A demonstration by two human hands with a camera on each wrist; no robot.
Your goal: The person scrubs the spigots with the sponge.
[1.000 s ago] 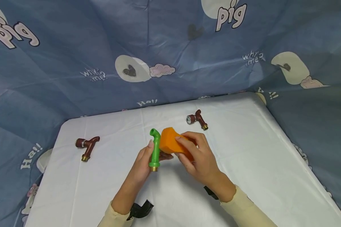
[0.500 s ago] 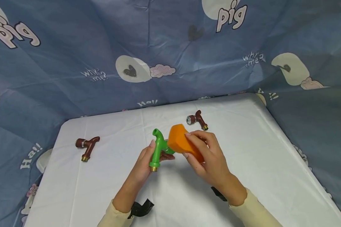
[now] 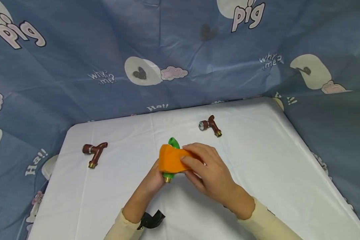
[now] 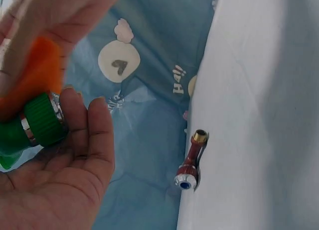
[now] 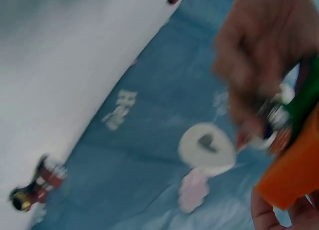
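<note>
My left hand (image 3: pixel 152 180) holds a green faucet (image 3: pixel 174 142) upright above the table, its brass threaded end pointing down. In the left wrist view, fingers curl beside the faucet's ribbed knob (image 4: pixel 44 120), which has silver rings. An orange sponge (image 3: pixel 170 160) is pinched between the thumb and fingers of my right hand (image 3: pixel 211 173). It lies across the front of the faucet and hides most of its body and my left thumb in the head view. The right wrist view is blurred, with the sponge (image 5: pixel 294 165) close to the green body.
Two brown faucets with brass ends lie on the white-covered table (image 3: pixel 270 160): one brown faucet (image 3: pixel 95 154) on the left, another brown faucet (image 3: pixel 210 125) at the back. Behind the table hangs a printed blue cloth (image 3: pixel 108 50).
The sponge first moved right, off the faucet, while the faucet turned to show its knob. Now the right hand has brought it back left across the faucet's front. The head view shifted slightly.
</note>
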